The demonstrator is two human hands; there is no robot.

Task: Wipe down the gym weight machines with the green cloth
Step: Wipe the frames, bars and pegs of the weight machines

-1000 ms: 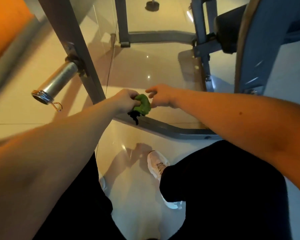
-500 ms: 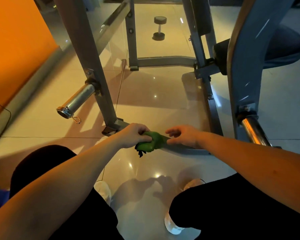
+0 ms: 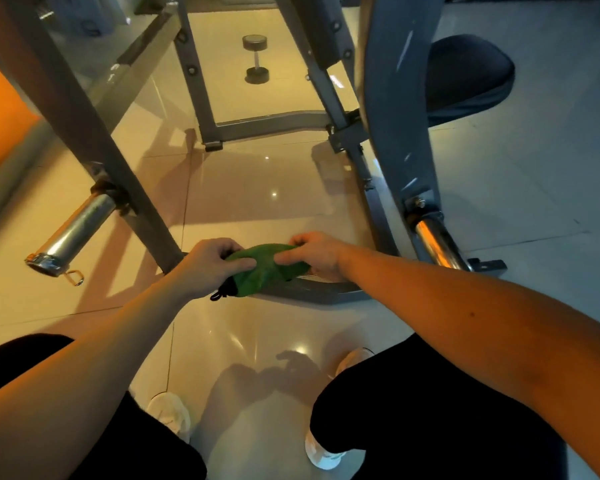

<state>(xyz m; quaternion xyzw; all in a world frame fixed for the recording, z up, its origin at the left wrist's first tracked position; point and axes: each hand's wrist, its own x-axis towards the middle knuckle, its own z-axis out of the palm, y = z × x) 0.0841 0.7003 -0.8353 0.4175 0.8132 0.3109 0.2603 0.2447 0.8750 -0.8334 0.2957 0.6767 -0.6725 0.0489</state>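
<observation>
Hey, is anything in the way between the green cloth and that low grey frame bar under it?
Nothing visible does. The green cloth, gripped by the left hand and the right hand, hangs right over the frame bar; I cannot tell whether they touch.

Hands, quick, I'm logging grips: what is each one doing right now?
Left hand: grips the green cloth.
Right hand: pinches the same cloth.

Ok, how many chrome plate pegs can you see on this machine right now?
2. One chrome peg sticks out of the left frame post, the other peg out of the right post. More may be hidden higher up.
</observation>
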